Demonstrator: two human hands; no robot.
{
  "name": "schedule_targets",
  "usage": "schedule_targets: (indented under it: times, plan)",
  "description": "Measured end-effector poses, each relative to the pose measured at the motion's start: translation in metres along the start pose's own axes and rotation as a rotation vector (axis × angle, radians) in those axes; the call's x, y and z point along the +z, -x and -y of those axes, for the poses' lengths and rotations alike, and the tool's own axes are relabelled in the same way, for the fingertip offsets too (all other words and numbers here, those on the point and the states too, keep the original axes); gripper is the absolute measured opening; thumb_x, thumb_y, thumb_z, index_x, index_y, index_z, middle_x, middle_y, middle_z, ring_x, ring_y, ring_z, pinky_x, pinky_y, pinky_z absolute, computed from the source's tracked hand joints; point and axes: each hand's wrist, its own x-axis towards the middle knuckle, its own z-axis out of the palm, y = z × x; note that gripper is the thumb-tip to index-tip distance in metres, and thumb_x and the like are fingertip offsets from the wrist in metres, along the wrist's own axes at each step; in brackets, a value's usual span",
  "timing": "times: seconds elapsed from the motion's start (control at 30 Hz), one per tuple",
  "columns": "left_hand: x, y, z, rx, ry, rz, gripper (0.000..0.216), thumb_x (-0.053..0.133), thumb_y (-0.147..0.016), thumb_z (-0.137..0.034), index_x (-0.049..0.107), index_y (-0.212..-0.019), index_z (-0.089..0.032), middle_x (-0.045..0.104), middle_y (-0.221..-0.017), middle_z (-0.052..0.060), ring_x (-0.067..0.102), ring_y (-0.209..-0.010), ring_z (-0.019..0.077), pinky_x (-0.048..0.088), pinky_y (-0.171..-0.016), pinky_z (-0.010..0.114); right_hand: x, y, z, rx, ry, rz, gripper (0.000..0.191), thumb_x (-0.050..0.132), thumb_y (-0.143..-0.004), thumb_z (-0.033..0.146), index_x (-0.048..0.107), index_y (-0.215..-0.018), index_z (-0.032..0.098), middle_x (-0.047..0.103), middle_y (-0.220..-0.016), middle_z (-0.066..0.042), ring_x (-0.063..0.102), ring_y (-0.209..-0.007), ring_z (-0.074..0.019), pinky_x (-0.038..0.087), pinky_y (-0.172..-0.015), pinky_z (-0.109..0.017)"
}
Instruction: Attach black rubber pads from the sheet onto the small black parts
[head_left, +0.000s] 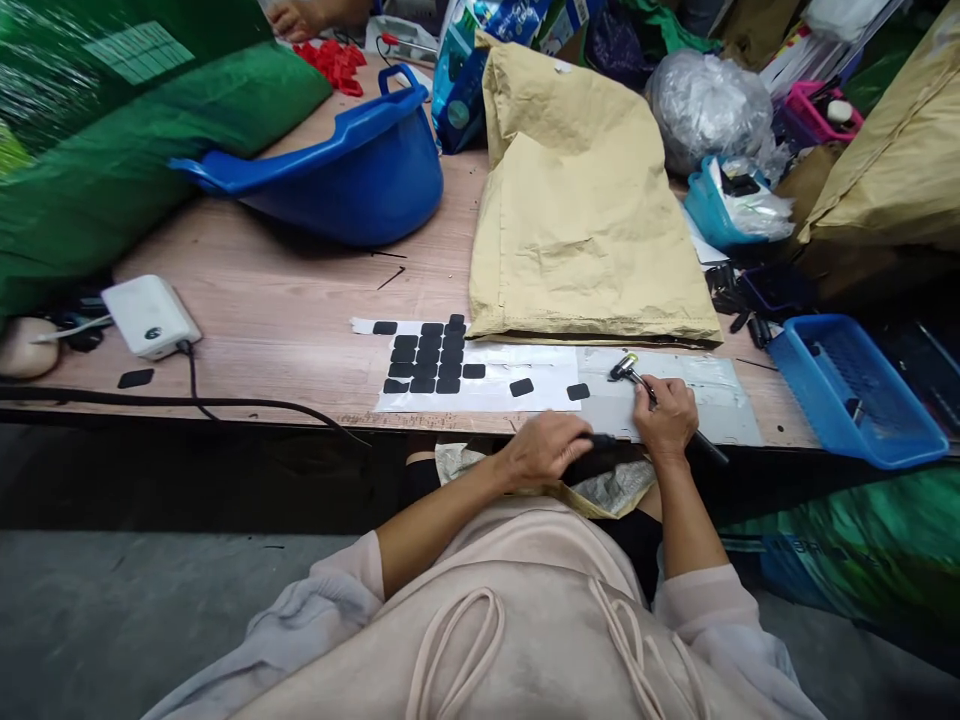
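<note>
The right hand grips a small hammer, its long axis slanting from the head over the bench to the handle end at the near edge. Just left, the left hand pinches a slim black piece pointing toward the right hand.

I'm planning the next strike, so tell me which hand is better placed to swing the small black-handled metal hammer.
Probably the right: the right hand grips the hammer, its head pointing away from the body, while the left hand is occupied holding a small, dark, slim object.
</note>
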Motion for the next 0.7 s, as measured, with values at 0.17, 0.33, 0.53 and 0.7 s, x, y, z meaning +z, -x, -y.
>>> schedule_targets:
  times: [0.17,0.33,0.53,0.7]
  plan:
    - [0.037,0.011,-0.014,0.094,-0.192,0.236,0.029,0.049,-0.106,-0.036,0.070,-0.100,-0.018,0.075,-0.093,0.012,0.070,-0.091,0.0251,0.048,-0.093,0.041,0.000,0.000,0.000,-0.011,0.007,-0.012,0.028,0.057,-0.094,0.035,0.079,-0.106,0.023,0.061,-0.094,-0.009,0.049,-0.090,-0.0231,0.039,-0.080,-0.036]
    - [0.053,0.011,-0.009,-0.116,-0.303,0.391,0.029,0.053,-0.105,-0.037,0.071,-0.107,-0.014,0.076,-0.097,0.018,0.075,-0.084,0.0296,0.053,-0.076,0.040,0.001,0.001,-0.001,-0.012,0.004,-0.020,0.028,0.056,-0.096,0.036,0.079,-0.106,0.022,0.061,-0.093,-0.008,0.048,-0.088,-0.0227,0.038,-0.079,-0.036]
    - [0.050,0.019,0.006,-0.516,-0.229,0.456,0.029,0.053,-0.103,-0.031,0.071,-0.121,-0.019,0.077,-0.115,0.019,0.075,-0.106,0.0348,0.056,-0.080,0.041,0.003,0.001,-0.003,-0.031,0.008,-0.035,0.028,0.057,-0.096,0.036,0.079,-0.105,0.022,0.063,-0.093,-0.008,0.049,-0.087,-0.0221,0.037,-0.078,-0.035]
    - [0.010,0.010,-0.018,-0.308,-0.057,0.414,0.022,0.061,-0.098,-0.036,0.076,-0.109,-0.025,0.081,-0.104,0.009,0.076,-0.096,0.0296,0.053,-0.077,0.036,0.004,0.001,-0.006,-0.046,0.019,-0.057,0.028,0.058,-0.096,0.036,0.080,-0.105,0.022,0.065,-0.093,-0.008,0.050,-0.086,-0.0218,0.038,-0.078,-0.035]
